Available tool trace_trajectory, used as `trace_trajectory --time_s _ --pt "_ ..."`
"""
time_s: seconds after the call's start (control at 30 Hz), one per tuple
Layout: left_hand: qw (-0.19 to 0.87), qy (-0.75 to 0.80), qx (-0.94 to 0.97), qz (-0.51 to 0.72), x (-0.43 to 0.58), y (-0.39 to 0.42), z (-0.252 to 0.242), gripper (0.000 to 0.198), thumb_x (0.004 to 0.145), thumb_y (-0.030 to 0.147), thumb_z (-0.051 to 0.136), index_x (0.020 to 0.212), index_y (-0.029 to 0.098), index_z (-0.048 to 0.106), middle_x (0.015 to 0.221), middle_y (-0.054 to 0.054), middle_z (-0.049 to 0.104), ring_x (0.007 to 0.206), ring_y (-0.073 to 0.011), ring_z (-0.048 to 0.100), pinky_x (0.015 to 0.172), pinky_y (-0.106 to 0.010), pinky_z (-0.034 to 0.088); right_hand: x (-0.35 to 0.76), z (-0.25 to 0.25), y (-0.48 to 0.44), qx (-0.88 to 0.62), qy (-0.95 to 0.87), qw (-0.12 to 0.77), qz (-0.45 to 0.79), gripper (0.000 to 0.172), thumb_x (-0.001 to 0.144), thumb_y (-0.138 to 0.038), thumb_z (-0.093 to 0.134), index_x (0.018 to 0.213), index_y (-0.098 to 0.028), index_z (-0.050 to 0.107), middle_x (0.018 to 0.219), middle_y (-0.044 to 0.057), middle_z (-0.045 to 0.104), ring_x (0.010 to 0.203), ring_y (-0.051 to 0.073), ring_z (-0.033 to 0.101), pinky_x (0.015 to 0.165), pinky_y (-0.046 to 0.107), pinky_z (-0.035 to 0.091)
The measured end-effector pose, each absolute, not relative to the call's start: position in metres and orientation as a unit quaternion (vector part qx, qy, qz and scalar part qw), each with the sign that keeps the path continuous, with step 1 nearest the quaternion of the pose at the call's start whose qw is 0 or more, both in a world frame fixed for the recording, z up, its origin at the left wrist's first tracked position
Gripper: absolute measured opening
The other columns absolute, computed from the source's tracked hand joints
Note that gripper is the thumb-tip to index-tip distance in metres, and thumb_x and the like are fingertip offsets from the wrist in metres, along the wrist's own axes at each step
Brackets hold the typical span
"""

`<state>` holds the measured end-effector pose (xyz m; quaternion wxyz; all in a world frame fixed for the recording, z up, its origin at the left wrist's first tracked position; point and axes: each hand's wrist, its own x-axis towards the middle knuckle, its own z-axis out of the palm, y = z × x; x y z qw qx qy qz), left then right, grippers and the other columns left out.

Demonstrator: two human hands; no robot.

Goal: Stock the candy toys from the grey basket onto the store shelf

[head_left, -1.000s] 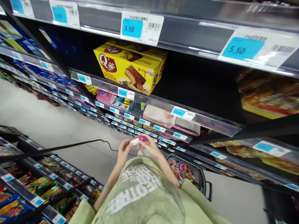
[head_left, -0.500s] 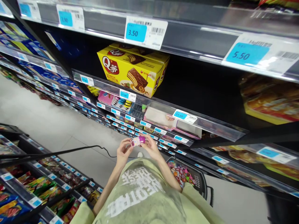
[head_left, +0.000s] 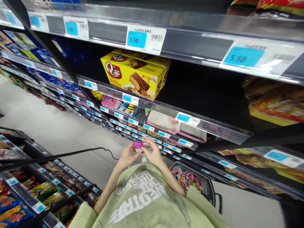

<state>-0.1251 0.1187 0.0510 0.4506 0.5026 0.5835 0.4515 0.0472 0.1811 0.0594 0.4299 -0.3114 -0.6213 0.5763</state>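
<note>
Grip: both hands are closed on a small purple-topped item (head_left: 138,145), the left hand (head_left: 127,155) at its left side and the right hand (head_left: 152,152) at its right, below the yellow box (head_left: 133,76) in the view. Fingertips and thumbs appear to carry the load; how firmly they press cannot be told, and the item's underside is hidden. Caution: the purple top looks smooth and rounded, so uneven pressure could make the item turn or slip. Probable cause: one hand releasing before the other has secured its hold. With no palm visibly beneath, a dropped item could reach the floor (head_left: 247,202) near the shoe (head_left: 144,159), farther below the yellow box. A black cord (head_left: 78,153) runs below and to the left of the yellow box, toward the hands; a wide swing of the left arm could snag it. A black basket (head_left: 210,186) of brightly wrapped sweets (head_left: 187,178) stands below and to the right of the yellow box; a careless sidestep could knock it. The yellow box itself sits close to a clear rail (head_left: 163,111); a forearm raised too quickly could jar that rail and shift the box.
</note>
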Motion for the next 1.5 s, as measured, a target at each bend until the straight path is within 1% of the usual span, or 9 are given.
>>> trace_trajectory --time_s 0.17,0.37,0.53,0.67,0.8,0.97,1.07,1.17,1.5 --pt "0.393 0.598 0.487 0.501 -0.132 0.15 0.055 0.041 0.076 0.039 0.083 0.105 0.017 0.065 0.102 -0.009 0.074 0.094 -0.0234 0.074 0.089 -0.04 0.061 0.053 0.05 0.189 -0.382 -0.544 0.468 0.582 0.025 0.092 -0.042 0.066 0.11 -0.025 0.065 0.14 0.012 0.057 0.093 0.02 0.073 0.083 0.034 0.058" --pt "0.314 0.611 0.393 0.611 -0.143 0.223 0.072 0.054 0.074 0.042 0.083 0.115 0.015 0.062 0.105 -0.012 0.076 0.094 -0.0249 0.075 0.088 -0.039 0.061 0.067 0.037 0.195 -0.426 -0.505 0.477 0.58 0.031 0.086 -0.051 0.069 0.099 -0.024 0.065 0.13 0.012 0.061 0.086 0.02 0.072 0.076 0.035 0.059" --pt "0.225 0.647 0.471 0.556 -0.145 0.269 0.078 0.031 0.086 0.039 0.068 0.107 0.016 0.064 0.1 -0.01 0.075 0.088 -0.0236 0.074 0.083 -0.036 0.058 0.073 0.036 0.19 -0.424 -0.511 0.459 0.591 0.031 0.084 -0.051 0.07 0.097 -0.023 0.067 0.129 0.012 0.061 0.08 0.019 0.071 0.07 0.034 0.058" --pt "0.184 0.683 0.507 0.492 -0.138 0.284 0.079 0.018 0.083 0.031 0.068 0.093 0.018 0.061 0.086 -0.007 0.073 0.076 -0.0237 0.072 0.076 -0.035 0.057 0.078 0.037 0.191 -0.424 -0.506 0.466 0.589 0.027 0.085 -0.048 0.07 0.096 -0.023 0.067 0.126 0.011 0.062 0.084 0.021 0.071 0.07 0.034 0.058" --pt "0.172 0.677 0.528 0.483 -0.131 0.29 0.081 0.017 0.082 0.03 0.068 0.091 0.019 0.059 0.078 -0.007 0.071 0.068 -0.0242 0.07 0.068 -0.034 0.055 0.08 0.038 0.191 -0.422 -0.498 0.474 0.59 0.026 0.084 -0.047 0.07 0.093 -0.023 0.067 0.123 0.011 0.063 0.085 0.021 0.071 0.072 0.035 0.059" --pt "0.17 0.676 0.536 0.475 -0.129 0.295 0.079 0.025 0.082 0.032 0.069 0.099 0.016 0.062 0.087 -0.011 0.071 0.073 -0.026 0.071 0.068 -0.035 0.056 0.078 0.038 0.191 -0.432 -0.501 0.463 0.59 0.027 0.084 -0.049 0.069 0.092 -0.023 0.067 0.121 0.011 0.065 0.081 0.02 0.07 0.069 0.033 0.057" --pt "0.14 0.669 0.569 0.458 -0.127 0.295 0.077 0.039 0.084 0.031 0.069 0.118 0.012 0.061 0.099 -0.014 0.071 0.084 -0.0276 0.071 0.078 -0.038 0.056 0.076 0.039 0.191 -0.437 -0.504 0.451 0.594 0.026 0.083 -0.049 0.068 0.09 -0.023 0.067 0.117 0.01 0.067 0.08 0.02 0.07 0.068 0.032 0.056" --pt "0.089 0.666 0.617 0.411 -0.125 0.292 0.078 0.052 0.089 0.03 0.067 0.137 0.017 0.055 0.112 -0.014 0.068 0.093 -0.0295 0.069 0.088 -0.04 0.053 0.075 0.039 0.19 -0.441 -0.508 0.44 0.595 0.023 0.084 -0.045 0.067 0.091 -0.024 0.066 0.113 0.009 0.069 0.079 0.02 0.07 0.068 0.032 0.055" --pt "0.07 0.649 0.668 0.357 -0.126 0.28 0.082 0.05 0.099 0.039 0.056 0.146 0.022 0.054 0.121 -0.015 0.064 0.106 -0.0303 0.066 0.09 -0.034 0.05 0.075 0.037 0.191 -0.444 -0.51 0.421 0.604 0.019 0.083 -0.041 0.066 0.091 -0.023 0.065 0.113 0.008 0.07 0.081 0.02 0.071 0.068 0.031 0.053"
